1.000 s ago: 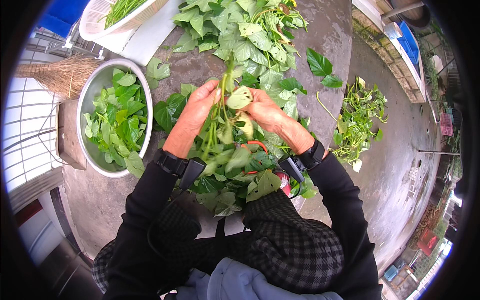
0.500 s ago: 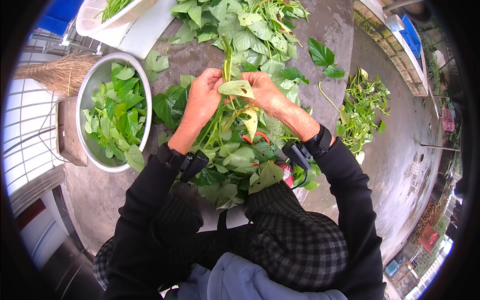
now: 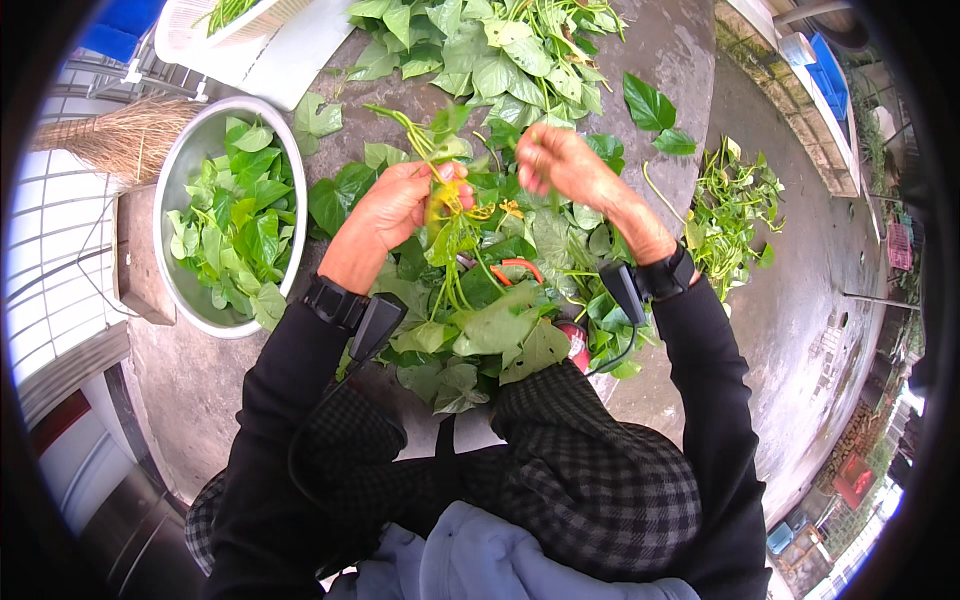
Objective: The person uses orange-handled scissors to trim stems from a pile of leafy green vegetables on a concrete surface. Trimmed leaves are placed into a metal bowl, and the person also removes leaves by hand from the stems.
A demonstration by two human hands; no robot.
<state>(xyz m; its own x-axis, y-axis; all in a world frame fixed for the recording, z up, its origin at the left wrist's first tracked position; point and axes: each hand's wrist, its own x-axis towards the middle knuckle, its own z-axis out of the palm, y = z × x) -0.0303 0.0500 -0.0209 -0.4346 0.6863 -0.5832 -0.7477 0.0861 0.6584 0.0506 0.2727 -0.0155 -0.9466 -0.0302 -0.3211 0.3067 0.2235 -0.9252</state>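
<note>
Left hand [image 3: 400,205] had its grip closed on a leafy stem [image 3: 445,215] right of the bowl [image 3: 175,165]; right hand [image 3: 560,160] pinched a leaf bit

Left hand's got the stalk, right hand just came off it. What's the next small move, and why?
Probably drop what the right hand pinched off into the metal bowl: picked leaves already fill it, while the left hand grips a stalk with yellowed bits.

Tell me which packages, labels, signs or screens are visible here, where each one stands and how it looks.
No packages, labels or screens show clearly.
Red rectangular board, possibly a sign: far lower right, beyond the concrete floor, too small to make out.
</note>
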